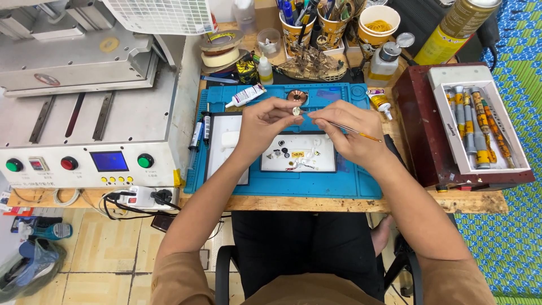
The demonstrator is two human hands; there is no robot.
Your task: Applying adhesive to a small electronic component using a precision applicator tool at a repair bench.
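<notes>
My left hand [264,125] pinches a tiny pale part [296,111] between thumb and fingertips above the blue work mat [339,183]. My right hand [345,135] holds a thin orange-handled tool [361,134], its tip pointing left toward the part. Below both hands lies a white tray [324,164] with several small dark and white parts. A second white tray [220,158] with a white block sits to the left, partly under my left wrist.
A grey machine [84,113] with red and green buttons fills the left. A white tube [245,96], a copper coil [297,96], tape rolls [220,51], cups of tools [296,28] and a small bottle [384,59] line the back. A white tray of screwdrivers [477,121] stands right.
</notes>
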